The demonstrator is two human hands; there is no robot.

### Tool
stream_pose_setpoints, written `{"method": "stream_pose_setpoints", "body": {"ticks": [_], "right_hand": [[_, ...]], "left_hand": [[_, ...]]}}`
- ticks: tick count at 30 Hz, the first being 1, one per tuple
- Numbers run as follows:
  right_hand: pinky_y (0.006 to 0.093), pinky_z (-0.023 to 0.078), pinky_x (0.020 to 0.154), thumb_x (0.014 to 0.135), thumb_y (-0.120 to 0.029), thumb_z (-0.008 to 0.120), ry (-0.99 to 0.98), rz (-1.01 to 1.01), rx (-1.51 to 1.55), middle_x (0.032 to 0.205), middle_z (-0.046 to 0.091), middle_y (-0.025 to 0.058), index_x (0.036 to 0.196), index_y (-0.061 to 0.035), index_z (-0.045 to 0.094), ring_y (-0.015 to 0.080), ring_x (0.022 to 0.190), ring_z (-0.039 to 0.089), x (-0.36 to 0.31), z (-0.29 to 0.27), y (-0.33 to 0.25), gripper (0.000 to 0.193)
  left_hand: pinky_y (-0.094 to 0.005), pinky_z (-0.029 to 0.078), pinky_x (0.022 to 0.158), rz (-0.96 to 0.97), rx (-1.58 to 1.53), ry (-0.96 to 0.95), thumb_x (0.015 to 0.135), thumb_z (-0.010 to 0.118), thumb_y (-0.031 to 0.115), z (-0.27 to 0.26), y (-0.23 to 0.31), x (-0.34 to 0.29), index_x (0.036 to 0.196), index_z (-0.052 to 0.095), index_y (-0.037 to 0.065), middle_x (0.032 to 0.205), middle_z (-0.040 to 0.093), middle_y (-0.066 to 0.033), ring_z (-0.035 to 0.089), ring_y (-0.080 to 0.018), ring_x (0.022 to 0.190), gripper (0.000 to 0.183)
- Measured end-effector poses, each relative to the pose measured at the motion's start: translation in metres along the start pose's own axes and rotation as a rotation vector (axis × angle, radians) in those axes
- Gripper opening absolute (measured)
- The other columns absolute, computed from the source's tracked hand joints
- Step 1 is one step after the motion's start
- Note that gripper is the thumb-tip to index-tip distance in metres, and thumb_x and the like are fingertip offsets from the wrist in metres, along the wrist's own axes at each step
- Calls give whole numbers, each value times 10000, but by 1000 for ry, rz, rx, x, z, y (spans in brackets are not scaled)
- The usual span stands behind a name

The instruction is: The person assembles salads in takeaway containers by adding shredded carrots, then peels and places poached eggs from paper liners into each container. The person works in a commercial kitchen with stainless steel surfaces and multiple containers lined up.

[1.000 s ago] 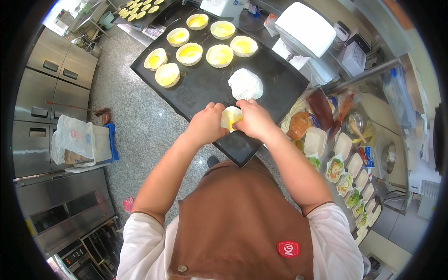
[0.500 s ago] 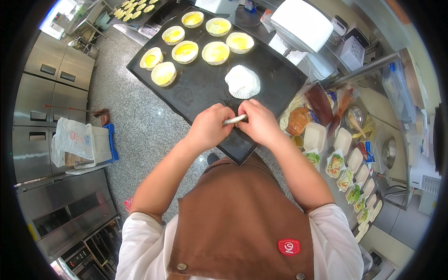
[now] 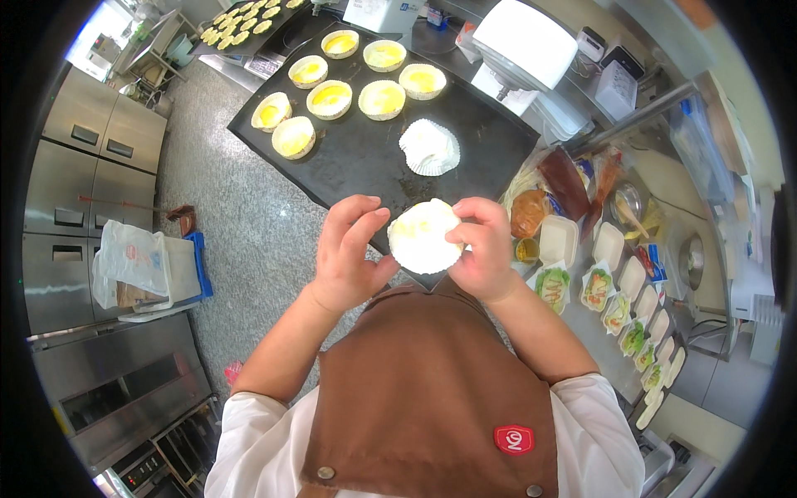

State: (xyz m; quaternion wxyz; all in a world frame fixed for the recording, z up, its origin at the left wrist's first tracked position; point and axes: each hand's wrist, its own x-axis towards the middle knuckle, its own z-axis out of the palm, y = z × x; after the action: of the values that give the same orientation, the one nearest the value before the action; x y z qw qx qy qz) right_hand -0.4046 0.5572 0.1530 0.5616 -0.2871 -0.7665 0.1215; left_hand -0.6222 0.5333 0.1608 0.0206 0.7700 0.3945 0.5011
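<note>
The person holds a white paper cup (image 3: 424,236) between both hands, above the near edge of the black tray (image 3: 365,158). The right hand (image 3: 484,249) pinches the cup's right rim, thumb on top. The left hand (image 3: 349,253) touches the left rim with fingertips, fingers loosely curled rather than clenched. Farther up the tray lies another empty paper cup (image 3: 429,146), and beyond it seven filled cups (image 3: 332,98) stand in rows. Right of the tray sit small food boxes (image 3: 598,286).

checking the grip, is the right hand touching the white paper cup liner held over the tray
Touching. The head view shows the right hand with fingertips pinching the rim of the white paper cup liner.
</note>
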Motion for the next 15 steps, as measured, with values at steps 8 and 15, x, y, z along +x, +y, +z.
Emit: {"method": "stream_pose_setpoints", "body": {"ticks": [8, 15], "right_hand": [[391, 537, 723, 682, 13, 839, -62, 79, -63, 1099, 609, 142, 1016, -84, 576, 310, 895, 632, -10, -22, -28, 436], [414, 526, 722, 734, -72, 795, -172, 367, -189, 969, 637, 90, 993, -70, 660, 309, 865, 630, -46, -63, -77, 292]], "left_hand": [[-422, 540, 819, 133, -146, -127, 599, 806, 23, -1, 18, 16, 986, 696, 54, 1082, 652, -122, 657, -320, 978, 403], [-409, 535, 717, 126, -320, -491, 672, 841, 47, 15, 57, 28, 906, 684, 43, 903, 684, -102, 663, -317, 838, 282]]}}
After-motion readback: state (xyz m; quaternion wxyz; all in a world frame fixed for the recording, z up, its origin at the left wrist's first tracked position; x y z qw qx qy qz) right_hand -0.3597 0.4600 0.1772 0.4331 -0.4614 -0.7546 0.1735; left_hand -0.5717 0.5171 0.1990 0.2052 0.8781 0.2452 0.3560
